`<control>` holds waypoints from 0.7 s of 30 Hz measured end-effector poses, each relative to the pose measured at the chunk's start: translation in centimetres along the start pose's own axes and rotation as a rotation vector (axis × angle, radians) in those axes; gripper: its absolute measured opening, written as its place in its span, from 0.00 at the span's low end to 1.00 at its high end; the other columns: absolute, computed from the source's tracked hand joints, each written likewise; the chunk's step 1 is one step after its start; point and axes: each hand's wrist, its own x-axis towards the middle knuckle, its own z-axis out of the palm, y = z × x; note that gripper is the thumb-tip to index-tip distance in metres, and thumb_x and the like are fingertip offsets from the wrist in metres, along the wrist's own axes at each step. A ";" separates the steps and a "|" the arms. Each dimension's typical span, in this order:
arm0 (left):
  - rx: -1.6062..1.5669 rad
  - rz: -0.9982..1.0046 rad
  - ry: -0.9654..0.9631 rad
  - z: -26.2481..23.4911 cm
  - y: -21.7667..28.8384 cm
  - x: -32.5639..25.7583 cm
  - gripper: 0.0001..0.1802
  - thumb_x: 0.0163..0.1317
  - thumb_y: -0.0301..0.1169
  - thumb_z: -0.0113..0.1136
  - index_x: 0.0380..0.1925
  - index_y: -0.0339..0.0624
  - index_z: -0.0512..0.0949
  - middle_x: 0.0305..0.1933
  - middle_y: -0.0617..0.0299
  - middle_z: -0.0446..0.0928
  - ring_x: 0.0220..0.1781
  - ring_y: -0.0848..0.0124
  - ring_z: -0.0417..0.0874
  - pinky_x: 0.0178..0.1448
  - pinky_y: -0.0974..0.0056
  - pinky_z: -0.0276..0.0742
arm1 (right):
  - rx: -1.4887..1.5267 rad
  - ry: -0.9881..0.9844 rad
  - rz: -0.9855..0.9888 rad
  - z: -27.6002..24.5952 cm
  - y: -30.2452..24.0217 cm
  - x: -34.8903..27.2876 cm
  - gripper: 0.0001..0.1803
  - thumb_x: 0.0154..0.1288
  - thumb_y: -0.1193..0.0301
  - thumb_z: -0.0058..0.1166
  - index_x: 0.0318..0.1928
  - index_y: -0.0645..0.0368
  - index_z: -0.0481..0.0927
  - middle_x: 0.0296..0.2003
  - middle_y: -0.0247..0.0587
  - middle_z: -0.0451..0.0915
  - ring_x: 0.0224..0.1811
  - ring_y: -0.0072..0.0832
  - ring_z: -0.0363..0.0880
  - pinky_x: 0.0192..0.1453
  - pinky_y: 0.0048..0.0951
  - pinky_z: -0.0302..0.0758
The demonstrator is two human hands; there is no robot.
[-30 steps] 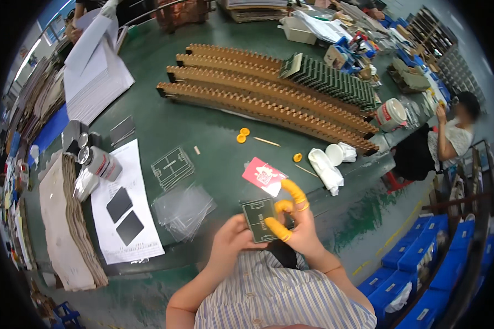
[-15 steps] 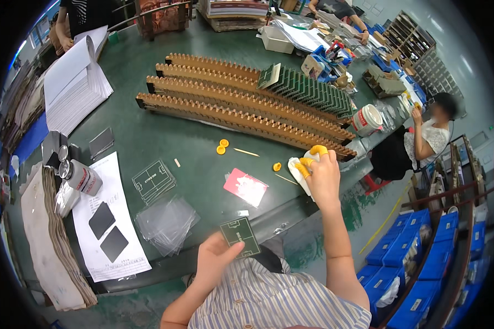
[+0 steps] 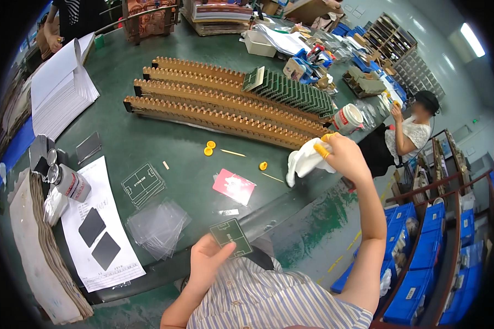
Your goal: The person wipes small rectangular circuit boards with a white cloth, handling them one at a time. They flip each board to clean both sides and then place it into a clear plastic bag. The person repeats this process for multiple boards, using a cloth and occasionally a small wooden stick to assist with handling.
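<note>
My left hand [image 3: 207, 261] pinches a green card with white line markings [image 3: 230, 236] between thumb and fingers, just off the table's near edge. To the right, my right hand [image 3: 347, 156], with yellow finger covers on some fingers, grips a bunched white cloth [image 3: 306, 160] over the table edge. Short of the cloth lie a wooden stick [image 3: 273, 177] and a small yellow piece [image 3: 263, 165]. A pink-and-white card [image 3: 234, 187] lies between my hands. Further left is a small stack of green cards [image 3: 141, 185], with loose clear sheets [image 3: 158, 226] nearer me.
Several notched wooden racks [image 3: 214, 114] span the table's middle; green cards [image 3: 291, 90] stand in the far one. A white tub [image 3: 348, 118] stands at their right end. At left are a metal can [image 3: 71, 183] and a paper sheet [image 3: 107, 268]. Another person [image 3: 409, 129] sits at right.
My right hand has picked up the white cloth from the table and moved right with it. My left hand still holds the green card. The whole view has shifted slightly.
</note>
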 end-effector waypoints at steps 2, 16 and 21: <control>-0.026 0.014 0.015 -0.1 0.1 -0.4 0.14 0.56 0.18 0.59 0.44 0.35 0.76 0.43 0.63 0.79 0.43 0.76 0.78 0.49 0.70 0.72 | -0.022 -0.083 -0.010 -1.6 -0.4 0.9 0.21 0.53 0.56 0.59 0.36 0.62 0.81 0.28 0.50 0.79 0.32 0.45 0.79 0.38 0.41 0.75; -0.104 0.143 0.115 -2.2 1.8 -3.4 0.14 0.57 0.19 0.59 0.45 0.36 0.75 0.45 0.62 0.78 0.47 0.76 0.77 0.53 0.68 0.72 | 1.978 -0.533 -0.075 0.2 -8.5 5.0 0.14 0.62 0.61 0.54 0.38 0.59 0.78 0.36 0.33 0.78 0.37 0.19 0.74 0.44 0.22 0.71; -0.143 0.245 0.204 -4.1 2.3 -5.9 0.13 0.60 0.20 0.57 0.46 0.35 0.74 0.47 0.61 0.77 0.48 0.75 0.77 0.54 0.68 0.72 | 2.319 -0.534 -0.145 0.2 -19.5 7.3 0.16 0.63 0.56 0.51 0.35 0.58 0.77 0.37 0.40 0.76 0.38 0.27 0.70 0.48 0.30 0.71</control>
